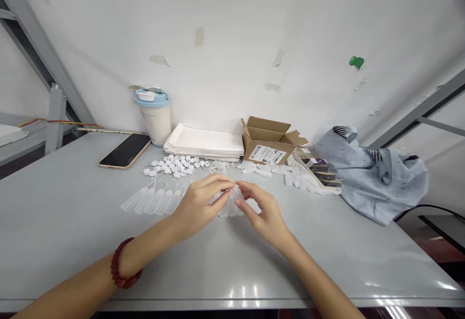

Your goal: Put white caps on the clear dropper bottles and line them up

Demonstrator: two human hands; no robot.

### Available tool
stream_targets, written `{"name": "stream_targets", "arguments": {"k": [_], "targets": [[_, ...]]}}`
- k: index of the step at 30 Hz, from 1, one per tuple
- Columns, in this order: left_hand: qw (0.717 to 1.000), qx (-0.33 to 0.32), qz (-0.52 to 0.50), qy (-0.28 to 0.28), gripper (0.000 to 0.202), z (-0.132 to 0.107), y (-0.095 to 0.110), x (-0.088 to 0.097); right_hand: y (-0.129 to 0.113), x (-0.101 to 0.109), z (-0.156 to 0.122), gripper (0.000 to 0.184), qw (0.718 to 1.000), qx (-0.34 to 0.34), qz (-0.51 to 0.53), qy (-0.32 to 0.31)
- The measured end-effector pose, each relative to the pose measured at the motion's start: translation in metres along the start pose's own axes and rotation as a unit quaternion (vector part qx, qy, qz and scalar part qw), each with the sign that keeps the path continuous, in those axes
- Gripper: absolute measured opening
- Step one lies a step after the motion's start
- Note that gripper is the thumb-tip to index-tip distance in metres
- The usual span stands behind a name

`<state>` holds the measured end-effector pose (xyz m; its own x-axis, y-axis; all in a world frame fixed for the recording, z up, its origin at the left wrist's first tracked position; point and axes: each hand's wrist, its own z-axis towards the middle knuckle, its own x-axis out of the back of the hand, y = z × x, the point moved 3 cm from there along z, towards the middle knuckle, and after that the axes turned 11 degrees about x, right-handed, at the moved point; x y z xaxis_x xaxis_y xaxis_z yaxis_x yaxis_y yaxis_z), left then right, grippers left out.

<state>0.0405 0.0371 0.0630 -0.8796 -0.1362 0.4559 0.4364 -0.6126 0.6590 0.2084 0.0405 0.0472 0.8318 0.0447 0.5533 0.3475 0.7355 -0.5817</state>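
My right hand (pixel 262 208) pinches a small translucent plastic tube (pixel 238 194) between thumb and fingers, just over the table. Against the tube's left end, the fingertips of my left hand (pixel 201 203) are closed; whatever they hold is too small to make out. Left of my hands, several translucent flat tubes with white caps and cord loops (pixel 156 201) lie in a row. More of that row is partly hidden behind my fingers. Loose white caps (pixel 174 164) are piled behind the row, beside a bundle of white cords (pixel 219 166).
At the back stand a cup with a blue lid (pixel 156 115), a stack of white envelopes (pixel 203 142) and an opened cardboard box (pixel 269 144). A phone (pixel 125 151) lies left. Loose clear pieces (pixel 296 178), a plastic packet (pixel 319 171) and a light blue cloth (pixel 374 174) lie right.
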Motion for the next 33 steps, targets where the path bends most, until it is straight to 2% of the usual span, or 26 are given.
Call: {"name": "stream_targets", "arguments": {"k": [4,7,11,15,20,24,28,30,33], "targets": [[1.0,-0.022,0.003,-0.006,0.021,-0.002,0.003,-0.002,0.0,-0.002,-0.002,0.036,1.0,0.023,-0.009,-0.003],[1.0,-0.019,0.012,-0.001,0.022,-0.002,0.005,-0.002,-0.002,-0.004,-0.003,0.035,1.0,0.016,0.005,0.004],[1.0,-0.01,0.019,-0.004,0.023,-0.001,0.009,0.0,-0.009,-0.007,-0.002,0.028,0.995,-0.037,0.094,0.018],[0.999,-0.026,0.019,0.017,0.018,-0.006,0.017,0.006,-0.02,-0.01,-0.003,0.024,0.966,-0.115,0.228,0.031],[0.997,-0.038,0.051,0.05,0.023,-0.037,0.025,0.013,-0.038,-0.023,-0.016,0.023,0.915,-0.202,0.347,0.034],[0.997,-0.017,0.063,0.035,0.031,-0.074,0.022,0.015,-0.049,-0.042,-0.03,0.021,0.884,-0.232,0.405,0.023],[0.996,0.005,0.09,0.012,0.039,-0.103,0.011,0.015,-0.049,-0.057,-0.039,0.022,0.883,-0.238,0.404,0.003],[0.995,0.023,0.102,0.002,0.04,-0.11,0.006,0.016,-0.048,-0.061,-0.043,0.022,0.886,-0.241,0.397,-0.007],[0.994,0.015,0.103,-0.019,0.043,-0.113,0.004,0.018,-0.049,-0.064,-0.046,0.022,0.893,-0.246,0.376,-0.016]]}}
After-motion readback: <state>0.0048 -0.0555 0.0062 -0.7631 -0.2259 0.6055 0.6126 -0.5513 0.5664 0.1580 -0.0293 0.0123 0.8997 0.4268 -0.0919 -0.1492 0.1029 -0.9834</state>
